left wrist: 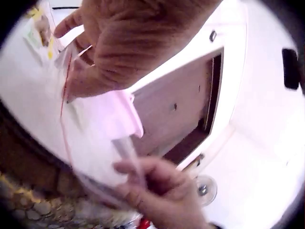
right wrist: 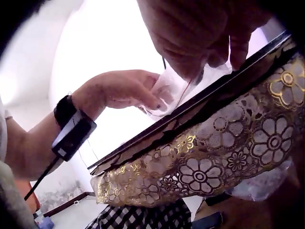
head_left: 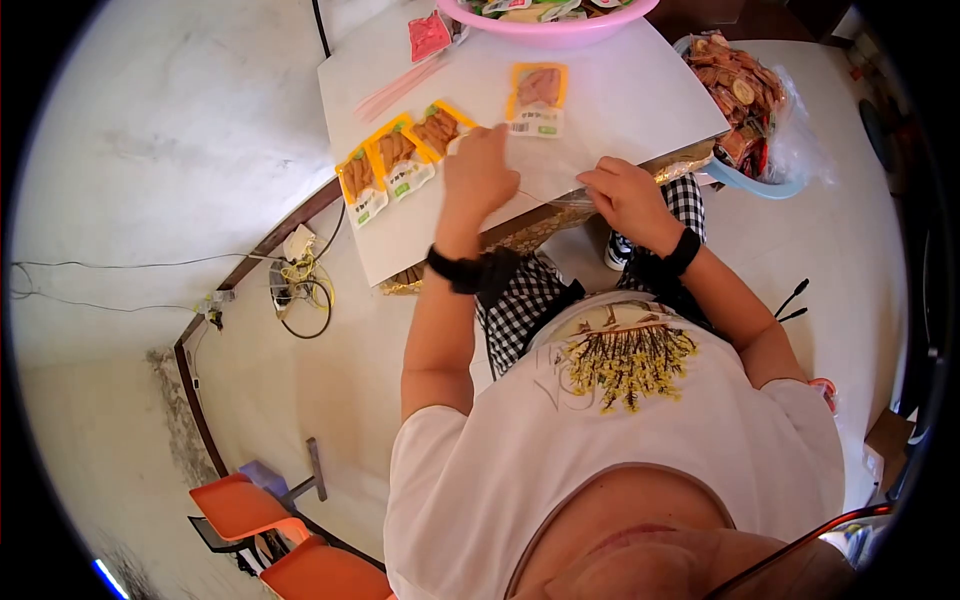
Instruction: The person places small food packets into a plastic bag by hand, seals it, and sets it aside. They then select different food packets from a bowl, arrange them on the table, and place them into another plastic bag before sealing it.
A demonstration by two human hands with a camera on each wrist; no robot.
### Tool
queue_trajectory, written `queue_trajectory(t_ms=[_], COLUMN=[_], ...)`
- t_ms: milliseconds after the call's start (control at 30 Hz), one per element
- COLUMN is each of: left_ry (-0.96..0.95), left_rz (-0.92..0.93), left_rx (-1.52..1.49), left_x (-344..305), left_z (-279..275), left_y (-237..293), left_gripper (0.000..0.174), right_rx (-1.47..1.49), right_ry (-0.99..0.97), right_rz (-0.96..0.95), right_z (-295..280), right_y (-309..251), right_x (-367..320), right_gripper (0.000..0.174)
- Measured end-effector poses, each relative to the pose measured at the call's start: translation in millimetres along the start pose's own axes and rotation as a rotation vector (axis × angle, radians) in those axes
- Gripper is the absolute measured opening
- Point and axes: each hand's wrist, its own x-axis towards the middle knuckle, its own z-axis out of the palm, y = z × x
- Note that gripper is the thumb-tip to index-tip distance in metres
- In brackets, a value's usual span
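Observation:
Between my two hands stretches a clear plastic zip bag (left wrist: 62, 114) with a thin red line along its mouth. My left hand (head_left: 482, 175) pinches one side of it, and the fingers of my right hand (head_left: 632, 205) grip the other side at the table's front edge. In the right wrist view the see-through bag (right wrist: 174, 88) hangs over the white tabletop. Just left of my left hand, three yellow-and-white food packets (head_left: 395, 148) lie in a slanted row, the nearest partly behind the hand. Another such packet (head_left: 538, 95) lies farther back.
A pink basin (head_left: 550, 35) full of packets stands at the table's back, beside a red packet (head_left: 430, 37). Clear pink-lined strips (head_left: 400, 90) lie at the left. To the right, a blue basin (head_left: 760, 183) holds many snack packs. Gold-flowered lace (right wrist: 200, 174) hangs off the table edge.

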Motion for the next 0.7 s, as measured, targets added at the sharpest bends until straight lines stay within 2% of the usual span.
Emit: queue_trajectory(t_ms=[67, 167, 267, 367, 567, 700], left_ry=[0.026, -0.032, 0.113, 0.071, 0.052, 0.104], left_rz=[-0.079, -0.490, -0.522, -0.515, -0.545, -0.503], left_rx=[-0.214, 0.137, 0.222, 0.206, 0.144, 0.039], left_x=[1, 18, 19, 24, 33, 32], left_z=[-1, -22, -5, -5, 5, 18], left_y=[-41, -44, -50, -50, -56, -68], left_gripper=[0.052, 0.071, 0.090, 0.101, 0.100, 0.069], right_rx=[-0.007, 0.005, -0.004, -0.026, -0.054, -0.071], right_ry=[0.007, 0.008, -0.014, -0.019, -0.009, 0.008], right_rz=[-0.016, -0.026, -0.024, -0.022, -0.027, -0.046], right_z=[3, 4, 5, 3, 5, 6], right_y=[4, 4, 3, 4, 6, 5], right_x=[-1, -2, -2, -3, -5, -6], right_gripper=[0.012, 0.013, 0.013, 0.014, 0.014, 0.012])
